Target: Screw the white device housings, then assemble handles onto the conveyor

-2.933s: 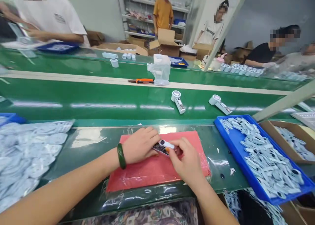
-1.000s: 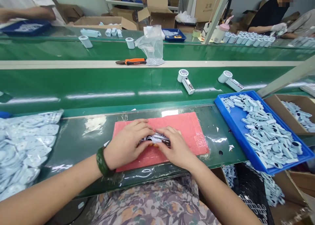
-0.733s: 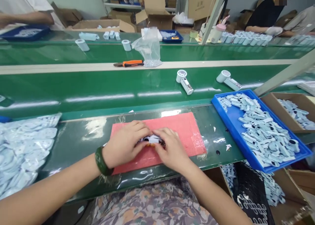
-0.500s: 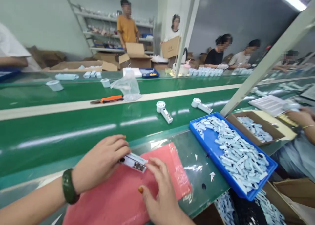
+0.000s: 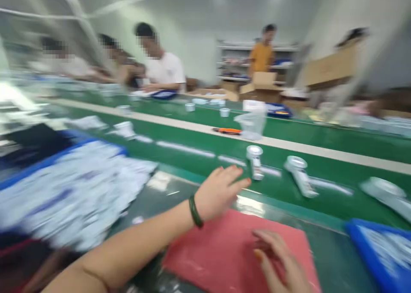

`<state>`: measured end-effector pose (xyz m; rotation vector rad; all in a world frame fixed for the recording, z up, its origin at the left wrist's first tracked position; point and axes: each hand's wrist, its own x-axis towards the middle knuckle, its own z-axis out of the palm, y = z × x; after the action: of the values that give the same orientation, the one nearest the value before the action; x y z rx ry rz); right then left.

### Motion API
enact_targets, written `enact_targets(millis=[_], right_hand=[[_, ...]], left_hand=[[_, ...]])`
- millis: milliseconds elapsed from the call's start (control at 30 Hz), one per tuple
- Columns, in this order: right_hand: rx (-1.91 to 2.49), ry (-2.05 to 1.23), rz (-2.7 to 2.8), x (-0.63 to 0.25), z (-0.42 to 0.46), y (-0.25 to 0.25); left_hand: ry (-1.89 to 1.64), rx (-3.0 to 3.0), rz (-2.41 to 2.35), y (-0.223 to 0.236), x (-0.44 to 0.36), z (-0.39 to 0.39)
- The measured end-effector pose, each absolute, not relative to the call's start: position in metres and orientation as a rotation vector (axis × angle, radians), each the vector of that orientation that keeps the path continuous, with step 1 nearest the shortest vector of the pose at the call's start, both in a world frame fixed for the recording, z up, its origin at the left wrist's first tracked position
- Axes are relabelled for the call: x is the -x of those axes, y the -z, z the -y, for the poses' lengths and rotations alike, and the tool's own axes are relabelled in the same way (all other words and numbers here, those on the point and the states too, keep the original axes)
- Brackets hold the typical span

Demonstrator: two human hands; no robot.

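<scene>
- The green belt (image 5: 199, 158) crosses the whole view, a pale strip running along it.
- A heap of pale blue parts (image 5: 77, 194) spreads at the left.
- The red pad (image 5: 221, 250) lies flat on the near tabletop, under both hands.
- The left hand (image 5: 218, 194), fingers extended and slightly apart, reaches over the pad's far edge toward the belt; its palm is hidden, so I cannot tell whether it grips anything.
- The right hand (image 5: 279, 258) is above the pad, thumb and curled fingers apart.
- The nearest fan (image 5: 256, 162) lies on the belt just beyond the left fingertips, round head away from the wearer, long axis running nearly straight back toward the wearer; marks on its handle are too blurred to read.
- The second fan (image 5: 301, 176), right of it, slants, head far left, handle near right.
- Orange-handled pliers (image 5: 227, 131) lie on the pale strip, tips pointing left.
</scene>
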<state>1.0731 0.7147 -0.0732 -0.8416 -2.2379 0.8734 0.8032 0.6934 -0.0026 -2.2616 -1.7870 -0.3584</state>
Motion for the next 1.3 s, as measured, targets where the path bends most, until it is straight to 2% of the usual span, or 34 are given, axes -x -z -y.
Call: enact_targets(millis=[100,200,267,433,533,633,767,933,1100,1300], right_hand=[[0.645,-1.124,2.400,-1.017,-0.748,0.054],[0.469,-1.137,2.547,-0.922,-0.729,0.042],[0.369,-1.132,2.654,-0.851,-0.707,0.037],[0.406,-0.956,2.747,-0.686,-0.670,0.035],[0.465,-0.865,2.762,-0.627,-0.655,0.035],[0.434,-0.855,2.763,-0.604,-0.645,0.034],[0.365,-0.932,2.706,-0.592,-0.640,0.013],[0.187,-0.983,2.621,-0.542,-0.627,-0.053],[0.137,-1.020,2.463,-0.460,-0.616,-0.116],[0.084,-1.155,2.314,-0.397,-0.604,-0.153]], left_hand=[[0.828,1.861,2.011,0.020,-0.791,-0.550],[0.845,1.194,2.279,0.044,-0.777,-0.418],[0.797,1.019,2.322,0.062,-0.760,-0.362],[0.739,1.046,2.471,0.090,-0.712,-0.336],[0.788,1.011,2.532,0.088,-0.694,-0.344],[0.945,1.020,2.498,0.070,-0.676,-0.341],[1.282,0.980,2.449,0.024,-0.635,-0.325],[1.523,0.819,2.372,-0.052,-0.551,-0.311],[1.896,0.766,2.006,-0.119,-0.473,-0.313],[1.850,0.734,1.939,-0.160,-0.425,-0.302]])
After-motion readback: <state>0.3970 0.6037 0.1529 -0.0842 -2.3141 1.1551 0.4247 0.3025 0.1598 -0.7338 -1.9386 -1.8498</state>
